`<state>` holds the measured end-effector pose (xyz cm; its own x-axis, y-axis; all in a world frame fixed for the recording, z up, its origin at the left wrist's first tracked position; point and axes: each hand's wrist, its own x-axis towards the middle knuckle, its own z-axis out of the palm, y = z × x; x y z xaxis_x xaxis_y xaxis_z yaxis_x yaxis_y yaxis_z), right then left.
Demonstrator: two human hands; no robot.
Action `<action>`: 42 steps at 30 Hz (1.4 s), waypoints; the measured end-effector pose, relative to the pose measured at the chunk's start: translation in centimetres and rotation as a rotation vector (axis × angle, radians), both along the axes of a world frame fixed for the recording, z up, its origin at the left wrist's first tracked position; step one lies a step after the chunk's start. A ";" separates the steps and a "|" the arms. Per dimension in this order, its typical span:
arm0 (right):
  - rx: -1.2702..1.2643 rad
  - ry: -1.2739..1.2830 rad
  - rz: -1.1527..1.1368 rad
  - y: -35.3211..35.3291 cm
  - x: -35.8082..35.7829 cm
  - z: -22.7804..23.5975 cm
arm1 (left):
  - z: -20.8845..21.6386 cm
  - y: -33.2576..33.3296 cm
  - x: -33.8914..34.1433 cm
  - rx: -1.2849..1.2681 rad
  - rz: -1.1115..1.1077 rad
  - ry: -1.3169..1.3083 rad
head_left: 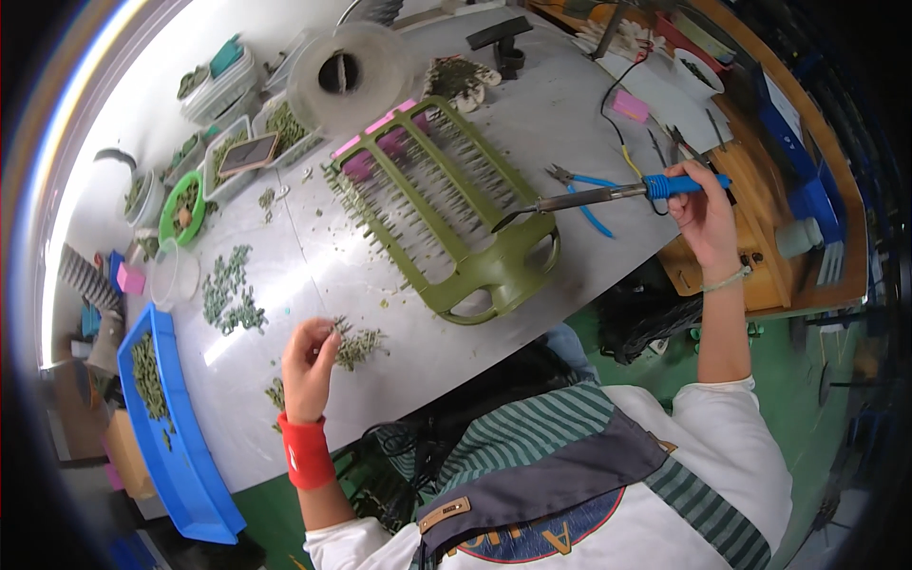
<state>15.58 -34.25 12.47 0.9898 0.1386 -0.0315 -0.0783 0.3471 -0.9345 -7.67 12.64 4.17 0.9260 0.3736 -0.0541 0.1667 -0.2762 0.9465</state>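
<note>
My right hand (705,214) is closed around the blue handle of a soldering iron (594,196). Its dark tip reaches left, over the handle end of an olive-green plastic frame (445,237) in this view; contact cannot be told. The frame has long bars with rows of small green prongs, and its far end rests on pink blocks (359,165). My left hand (309,366), with a red wristband, is pinched closed beside a loose pile of small green pieces (359,348). Whatever its fingertips hold is too small to make out.
Blue-handled pliers (591,204) lie right of the frame. Farther left are scattered dark green pieces (233,290), a blue tray (180,427), a green bowl (182,209) and a phone (249,154) on clear tubs. A fume hood (342,76) and stained glove (461,84) are at the back.
</note>
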 end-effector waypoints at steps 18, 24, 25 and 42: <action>0.442 -0.004 -0.192 7.8 35.4 -1.4 | 1.9 -4.2 -4.8 -0.062 0.206 0.163; 0.262 0.201 -0.139 10.4 41.5 -2.6 | 1.6 -4.4 -9.3 -0.097 0.397 0.201; 0.255 0.236 -0.093 10.8 41.8 -2.9 | 1.6 -4.5 -9.8 -0.110 0.452 0.226; -0.496 -0.126 0.114 -15.5 3.0 0.4 | 6.5 -2.3 -1.5 0.061 0.048 0.166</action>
<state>18.58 -49.74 12.89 0.9697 0.2442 -0.0024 0.0339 -0.1442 -0.9890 -9.19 10.36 10.72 0.8874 0.4241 -0.1804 0.3333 -0.3202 0.8868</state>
